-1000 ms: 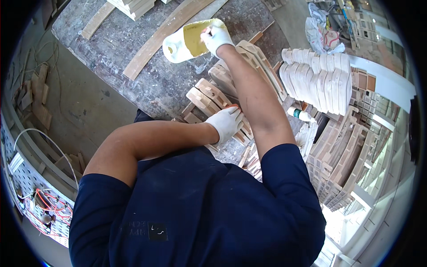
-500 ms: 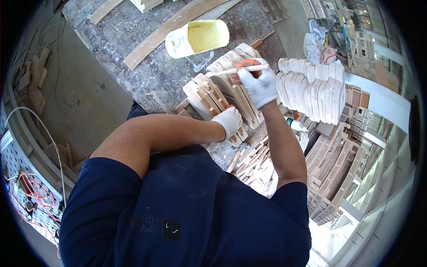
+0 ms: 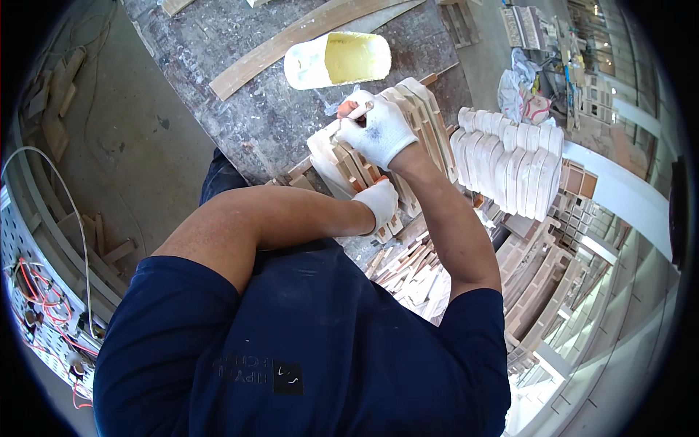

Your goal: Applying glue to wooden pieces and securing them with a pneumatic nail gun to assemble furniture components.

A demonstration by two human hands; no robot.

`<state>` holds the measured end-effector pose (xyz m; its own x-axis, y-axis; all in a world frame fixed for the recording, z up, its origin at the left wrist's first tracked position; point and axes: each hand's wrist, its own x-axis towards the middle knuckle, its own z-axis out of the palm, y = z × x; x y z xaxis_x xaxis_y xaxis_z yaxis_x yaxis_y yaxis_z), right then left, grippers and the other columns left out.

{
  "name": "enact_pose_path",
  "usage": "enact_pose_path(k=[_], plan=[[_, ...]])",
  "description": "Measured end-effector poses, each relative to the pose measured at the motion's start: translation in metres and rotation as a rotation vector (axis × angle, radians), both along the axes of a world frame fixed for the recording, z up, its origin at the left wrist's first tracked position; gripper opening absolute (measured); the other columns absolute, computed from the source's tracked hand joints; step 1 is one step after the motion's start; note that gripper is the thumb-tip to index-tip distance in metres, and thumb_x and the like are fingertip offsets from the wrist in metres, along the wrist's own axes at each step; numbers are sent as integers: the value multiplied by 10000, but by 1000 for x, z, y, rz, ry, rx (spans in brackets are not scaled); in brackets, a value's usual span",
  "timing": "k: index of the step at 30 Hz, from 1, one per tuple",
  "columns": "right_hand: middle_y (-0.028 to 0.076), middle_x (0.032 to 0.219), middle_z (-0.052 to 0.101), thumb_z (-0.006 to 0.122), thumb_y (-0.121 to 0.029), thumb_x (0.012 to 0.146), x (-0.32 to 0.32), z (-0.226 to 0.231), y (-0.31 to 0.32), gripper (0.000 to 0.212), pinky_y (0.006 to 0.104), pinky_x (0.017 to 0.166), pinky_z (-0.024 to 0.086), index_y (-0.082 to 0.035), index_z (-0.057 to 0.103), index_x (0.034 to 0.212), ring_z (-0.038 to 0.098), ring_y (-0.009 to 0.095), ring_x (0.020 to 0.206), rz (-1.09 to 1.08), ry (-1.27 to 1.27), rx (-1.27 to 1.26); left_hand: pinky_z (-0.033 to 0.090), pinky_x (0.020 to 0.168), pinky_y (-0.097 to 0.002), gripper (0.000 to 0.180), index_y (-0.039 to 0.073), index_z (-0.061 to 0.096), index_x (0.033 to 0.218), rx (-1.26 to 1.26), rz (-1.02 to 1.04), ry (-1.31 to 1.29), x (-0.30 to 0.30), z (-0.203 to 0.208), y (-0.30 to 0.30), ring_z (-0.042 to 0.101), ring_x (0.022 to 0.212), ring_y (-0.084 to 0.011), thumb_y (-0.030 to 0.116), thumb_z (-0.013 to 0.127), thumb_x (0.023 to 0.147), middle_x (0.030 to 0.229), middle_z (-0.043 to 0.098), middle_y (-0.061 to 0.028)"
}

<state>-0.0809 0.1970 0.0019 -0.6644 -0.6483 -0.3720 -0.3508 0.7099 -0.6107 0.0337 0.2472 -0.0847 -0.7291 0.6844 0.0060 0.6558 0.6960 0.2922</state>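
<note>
My right hand (image 3: 380, 132), in a white glove with orange fingertips, is closed around a pale slim brush (image 3: 360, 111). Its handle end points up at me, and my hand hides the bristles. Below it stands a row of shaped wooden pieces (image 3: 326, 159) on edge, packed side by side. My left hand (image 3: 378, 200), gloved the same way, grips one of these pieces at the near end of the row. Just beyond lies a cut-open white plastic jug (image 3: 306, 65) holding pale yellow glue-like paste. More upright pieces (image 3: 426, 109) stand to the right of my right hand.
The worn workbench (image 3: 196, 65) carries a long curved board (image 3: 273, 52) on its far side. A stack of pale curved pieces (image 3: 502, 156) stands to the right. Thin wood strips (image 3: 411, 266) lie in a heap at the near right. Scrap wood (image 3: 54, 127) lies on the left floor.
My right hand has moved left with the brush, from over the right pieces to above the left row; the brush has turned from lying sideways to pointing up. My left hand keeps its grip.
</note>
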Motion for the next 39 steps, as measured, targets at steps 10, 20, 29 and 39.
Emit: enact_pose_path(k=[10,20,29,39], plan=[[69,782,723,589,-81,827,-1,9,-13,109,368,637,522,-61,675,890,645,281,654,25,11,12,508,798,-430,185,120,798,954,9,-32,38,-2,-8,8,674,823,-322,185,643,878,942,759,-82],[89,784,707,616,-94,828,4,20,5,86,357,595,480,-43,674,864,605,257,634,153,141,-34,522,812,-430,173,114,776,971,-142,-116,-143,-17,20,4,684,878,-325,178,641,884,992,755,-87],[97,777,721,628,-90,836,8,45,0,92,382,605,506,-42,689,885,647,297,644,61,171,113,521,797,-462,203,104,802,977,-57,-67,-141,-10,0,21,679,799,-332,149,633,874,952,765,-90],[98,801,724,640,-96,838,3,23,0,91,373,623,510,-37,699,874,657,286,667,175,367,120,469,875,-461,215,103,715,1078,-34,-32,-144,-8,2,12,650,961,-331,197,584,937,1084,721,-102]])
